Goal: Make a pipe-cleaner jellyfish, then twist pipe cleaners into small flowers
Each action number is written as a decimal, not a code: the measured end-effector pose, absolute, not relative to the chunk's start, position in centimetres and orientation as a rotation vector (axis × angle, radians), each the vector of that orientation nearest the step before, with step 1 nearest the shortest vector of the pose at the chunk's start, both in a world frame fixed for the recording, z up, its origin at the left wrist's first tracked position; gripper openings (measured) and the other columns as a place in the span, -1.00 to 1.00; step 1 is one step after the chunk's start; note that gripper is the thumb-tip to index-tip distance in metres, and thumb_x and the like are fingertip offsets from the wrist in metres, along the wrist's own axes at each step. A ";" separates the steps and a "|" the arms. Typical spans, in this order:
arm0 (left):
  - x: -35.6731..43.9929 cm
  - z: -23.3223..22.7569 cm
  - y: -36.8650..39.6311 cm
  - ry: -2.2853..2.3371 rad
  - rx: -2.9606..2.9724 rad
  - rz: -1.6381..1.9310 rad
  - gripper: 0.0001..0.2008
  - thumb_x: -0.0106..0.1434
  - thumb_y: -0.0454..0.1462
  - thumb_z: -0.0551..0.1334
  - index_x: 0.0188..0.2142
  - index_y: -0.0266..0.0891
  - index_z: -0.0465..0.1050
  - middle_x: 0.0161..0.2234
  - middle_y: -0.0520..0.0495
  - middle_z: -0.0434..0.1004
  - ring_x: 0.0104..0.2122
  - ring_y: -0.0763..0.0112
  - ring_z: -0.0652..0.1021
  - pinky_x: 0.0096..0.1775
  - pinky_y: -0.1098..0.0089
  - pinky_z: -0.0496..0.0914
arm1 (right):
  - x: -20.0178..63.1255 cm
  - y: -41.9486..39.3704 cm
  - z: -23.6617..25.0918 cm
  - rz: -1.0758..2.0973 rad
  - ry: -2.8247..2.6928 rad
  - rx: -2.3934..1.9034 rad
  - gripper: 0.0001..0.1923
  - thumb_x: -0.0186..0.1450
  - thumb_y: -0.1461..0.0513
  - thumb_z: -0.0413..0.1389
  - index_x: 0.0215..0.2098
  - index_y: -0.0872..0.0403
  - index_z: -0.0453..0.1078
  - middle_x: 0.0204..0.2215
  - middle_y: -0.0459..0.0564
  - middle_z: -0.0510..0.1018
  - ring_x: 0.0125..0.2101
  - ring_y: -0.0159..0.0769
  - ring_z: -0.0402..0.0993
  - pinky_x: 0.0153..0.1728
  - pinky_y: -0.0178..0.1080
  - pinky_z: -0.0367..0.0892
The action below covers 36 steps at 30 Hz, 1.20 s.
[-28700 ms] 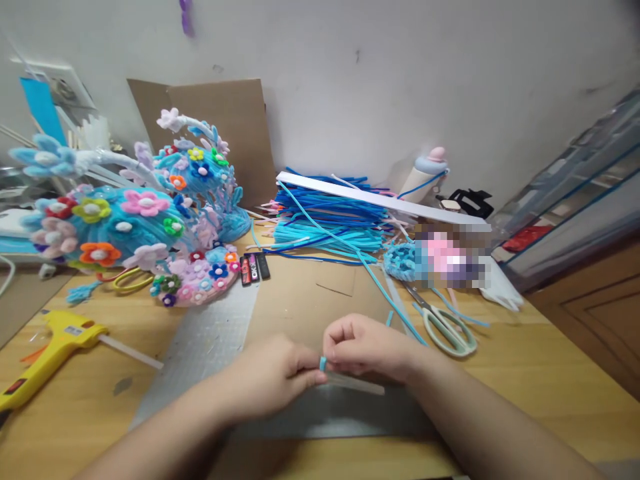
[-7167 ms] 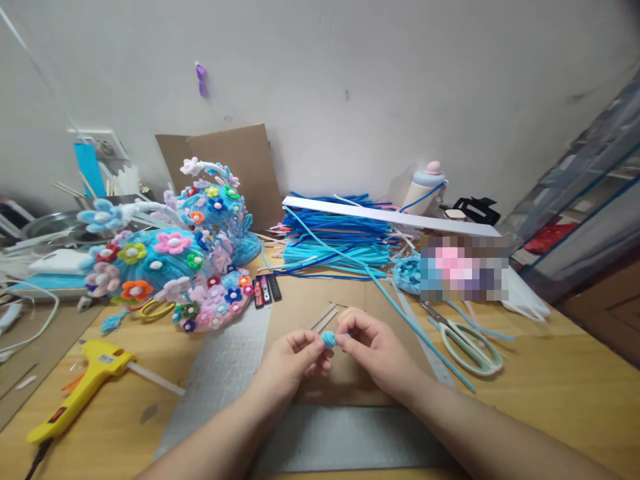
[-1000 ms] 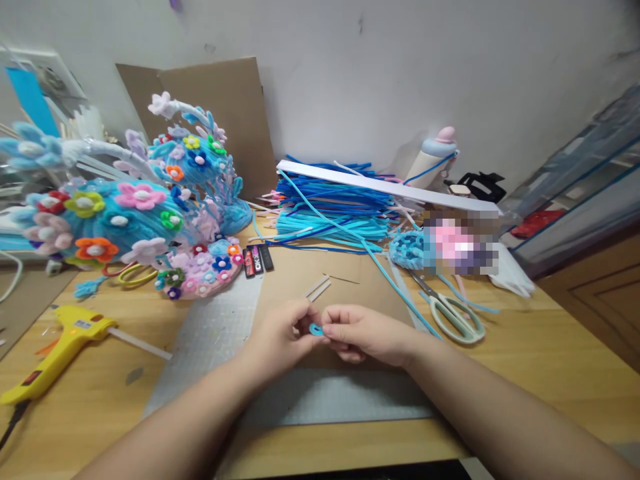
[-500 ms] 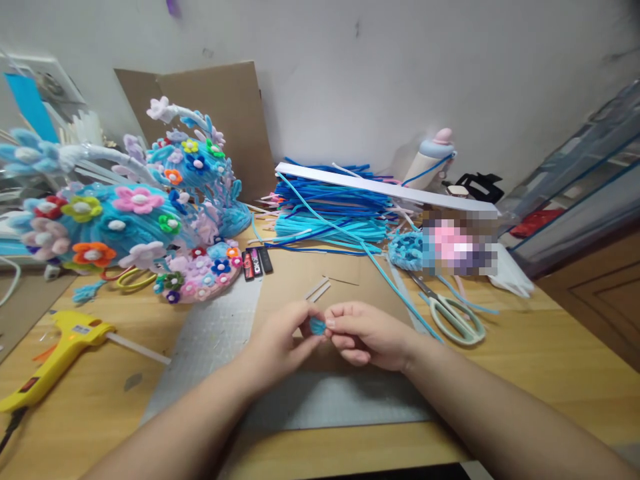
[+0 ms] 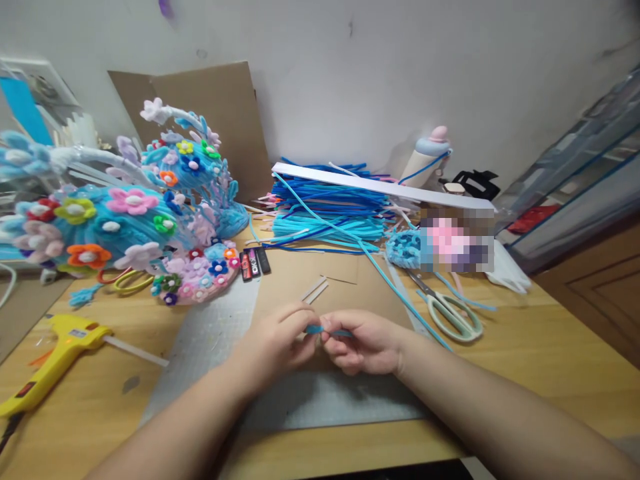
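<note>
Between my two hands is a short piece of light blue pipe cleaner (image 5: 314, 329). My left hand (image 5: 280, 337) is closed round its left part, the fingers bent and the thumb underneath. My right hand (image 5: 367, 340) pinches it from the right, and a bit of blue shows past the thumb. Most of the piece is hidden by fingers, so its full shape cannot be made out. Both hands hover over a brown cardboard sheet (image 5: 285, 287) on a grey cutting mat (image 5: 350, 407). Just beyond my fingers lie thin white strips (image 5: 316, 291).
Fuzzy flower-covered lamp-like pieces (image 5: 125, 220) crowd the left, with a yellow glue gun (image 5: 70, 347) in front. Bundled blue pipe cleaners (image 5: 330, 213) lie at the back under a white strip (image 5: 385, 187). Scissors (image 5: 453, 313) rest at the right. A bottle (image 5: 427, 157) stands behind.
The blue piece, a rounded patch between my fingers before, now shows as a narrow band reaching past my right thumb. My right fingers have shifted along it; the view has moved slightly.
</note>
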<state>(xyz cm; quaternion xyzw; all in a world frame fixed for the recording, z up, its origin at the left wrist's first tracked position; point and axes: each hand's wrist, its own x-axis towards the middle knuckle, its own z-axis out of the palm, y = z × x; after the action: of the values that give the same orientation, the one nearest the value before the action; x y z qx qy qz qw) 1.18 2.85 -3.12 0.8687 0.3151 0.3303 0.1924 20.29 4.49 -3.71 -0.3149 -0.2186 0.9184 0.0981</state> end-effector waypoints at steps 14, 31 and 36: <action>1.8 -2.3 2.4 1.278 1.832 0.621 -0.89 0.08 -0.30 0.16 -0.44 -0.29 0.44 -0.57 -0.01 0.43 -0.56 0.45 0.41 -0.50 0.44 0.26 | 19.3 2.8 -3.5 0.823 -2.133 -0.996 -0.82 0.13 0.31 0.03 -0.61 0.08 0.17 -0.67 -0.19 0.21 -0.60 -0.47 0.07 -0.55 -0.34 -0.05; 1.3 -2.0 2.6 1.106 2.385 0.465 -0.86 0.28 -0.24 0.10 -0.17 -0.21 0.30 -0.21 -0.10 0.43 -0.21 0.26 0.45 -0.22 0.29 0.35 | 19.1 3.5 -2.9 1.855 -1.364 -1.147 -0.91 0.05 0.26 0.04 -0.56 0.06 0.18 -0.78 -0.30 0.18 -0.74 -0.55 -0.05 -0.69 -0.42 -0.14; 1.2 -2.0 2.5 1.015 2.507 0.550 -0.84 0.26 -0.36 0.08 -0.16 -0.22 0.30 -0.16 -0.10 0.45 -0.16 0.30 0.45 -0.17 0.31 0.35 | 19.6 3.8 -3.1 2.229 -1.075 -1.063 -0.89 0.04 0.25 0.04 -0.56 0.07 0.15 -0.78 -0.32 0.14 -0.76 -0.60 -0.15 -0.71 -0.44 -0.26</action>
<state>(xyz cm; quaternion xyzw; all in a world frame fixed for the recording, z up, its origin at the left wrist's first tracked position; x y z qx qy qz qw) 1.25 2.47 -1.98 0.8918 0.3612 0.1956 0.1894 19.64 3.81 -3.12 -0.3848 -0.3893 0.8068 0.2223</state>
